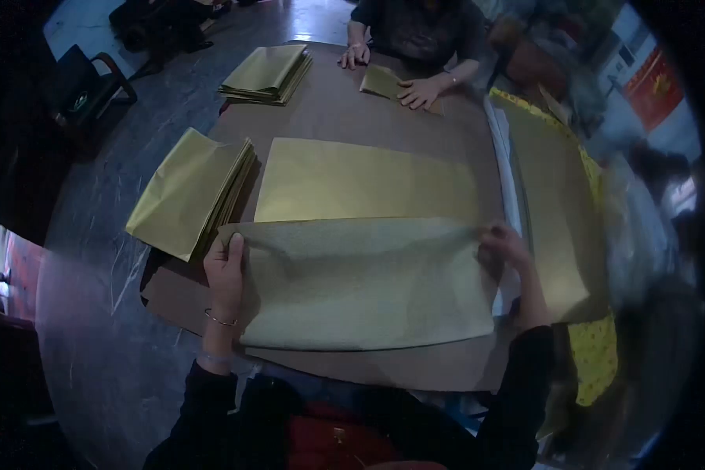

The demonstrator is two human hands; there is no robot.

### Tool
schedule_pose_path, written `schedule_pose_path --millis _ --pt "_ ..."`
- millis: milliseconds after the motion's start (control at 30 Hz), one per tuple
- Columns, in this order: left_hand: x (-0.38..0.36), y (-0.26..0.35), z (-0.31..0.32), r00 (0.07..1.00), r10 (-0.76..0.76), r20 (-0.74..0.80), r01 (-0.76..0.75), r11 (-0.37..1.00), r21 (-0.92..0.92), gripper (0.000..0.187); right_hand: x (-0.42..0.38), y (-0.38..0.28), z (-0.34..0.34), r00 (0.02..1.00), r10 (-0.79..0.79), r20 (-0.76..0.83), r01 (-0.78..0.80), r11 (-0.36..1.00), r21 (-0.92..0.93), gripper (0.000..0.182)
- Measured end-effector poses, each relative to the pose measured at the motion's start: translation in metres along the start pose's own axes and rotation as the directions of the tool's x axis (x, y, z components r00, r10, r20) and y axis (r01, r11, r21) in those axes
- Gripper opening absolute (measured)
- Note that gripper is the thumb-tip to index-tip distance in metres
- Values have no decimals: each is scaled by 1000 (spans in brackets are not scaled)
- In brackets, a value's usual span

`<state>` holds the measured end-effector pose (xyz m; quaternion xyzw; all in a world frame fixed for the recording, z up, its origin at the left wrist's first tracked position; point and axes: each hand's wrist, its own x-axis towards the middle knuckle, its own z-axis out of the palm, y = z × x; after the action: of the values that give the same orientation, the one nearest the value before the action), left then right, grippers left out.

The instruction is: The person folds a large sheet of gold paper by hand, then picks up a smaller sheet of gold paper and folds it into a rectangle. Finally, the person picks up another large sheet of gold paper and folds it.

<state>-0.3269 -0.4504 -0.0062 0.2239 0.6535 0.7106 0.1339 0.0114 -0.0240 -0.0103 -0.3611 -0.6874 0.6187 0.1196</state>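
Head view shows the left hand (225,262) closed on the upper left corner of a wide pale sheet (368,286), its thumb on top of the paper. The right hand (505,247) pinches the upper right corner, though the dim light there hides exactly how the fingers sit. The pale sheet is spread between the two hands over the near part of the brown counter (305,117), its surface slightly bowed and its long lower edge toward the person. A bracelet (220,318) circles the left wrist.

Just beyond the pale sheet's upper edge, a gold sheet (360,182) lies flat on the counter. A near stack of gold paper (188,188) sits to its left, close to the left hand, and a far stack (266,72) of similar paper lies farther off on the same side. Across the counter, another person (423,31) has both hands down, one of them resting on a small folded gold piece (381,81). Along the right side are a white strip (506,180) and a large brown sheet (552,211) with yellow cloth (594,356) showing at its edge.
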Motion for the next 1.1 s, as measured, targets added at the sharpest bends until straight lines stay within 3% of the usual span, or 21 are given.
schedule_pose_path --millis 33,100,167,233,300,367,400,433,500,633,700,733,800,833,900,933,967,1033,1100 --pt "0 2 2 1000 6 -20 -6 1000 -14 18 -5 9 0 995 -64 -71 68 996 65 44" --pt "3 5 10 998 64 -22 -66 996 -60 20 -21 6 6 998 42 53 -50 985 163 50" --pt "5 -1 9 997 73 -27 -74 996 -45 19 -23 3 12 996 71 56 -73 996 46 55" --pt "6 -1 12 996 82 -28 -83 996 -29 19 -21 8 18 995 -22 99 28 998 -62 54" --pt "4 5 14 994 98 -41 -100 994 -44 20 -21 8 18 995 -14 97 16 1000 -20 48" --pt "4 3 11 998 64 -26 -66 994 -90 19 -21 4 18 995 -69 70 85 965 -250 39" --pt "4 5 11 999 30 -16 -32 991 -130 19 -21 1 20 999 -34 5 33 946 -323 30" --pt "3 8 14 999 27 -17 -29 991 -132 19 -23 -2 20 1000 -31 6 31 945 -326 30" --pt "2 18 17 999 30 -36 -33 993 -110 19 -30 -8 25 986 -28 -166 -28 946 -323 23" --pt "7 17 14 997 79 -24 -81 993 -83 19 -41 -5 14 981 -76 -181 10 941 -338 21" --pt "8 13 8 1000 20 14 -19 998 -60 19 -44 1 8 953 -283 -109 186 829 -527 21" --pt "6 15 8 1000 14 11 -13 998 -57 19 -49 1 8 955 -278 -104 184 830 -526 21" --pt "7 25 12 993 120 -21 -120 993 13 19 -62 -7 7 813 -564 -145 296 614 -731 23" --pt "7 30 12 993 119 -21 -119 993 14 19 -70 -18 8 813 -564 -144 297 615 -731 23" --pt "10 42 11 991 130 -37 -132 988 -74 19 -88 -45 10 841 -485 -238 259 749 -610 23" --pt "11 51 11 991 133 -34 -135 988 -73 19 -97 -60 10 794 -548 -262 193 637 -746 21" --pt "14 63 12 991 129 -21 -131 978 -164 19 -108 -77 10 790 -552 -266 194 638 -745 21" --pt "23 90 12 991 136 -5 -133 958 -255 19 -129 -114 11 850 -346 -398 163 890 -425 22" --pt "30 120 8 995 99 -19 -101 984 -150 24 -142 -132 -2 763 -533 -367 385 829 -405 24"
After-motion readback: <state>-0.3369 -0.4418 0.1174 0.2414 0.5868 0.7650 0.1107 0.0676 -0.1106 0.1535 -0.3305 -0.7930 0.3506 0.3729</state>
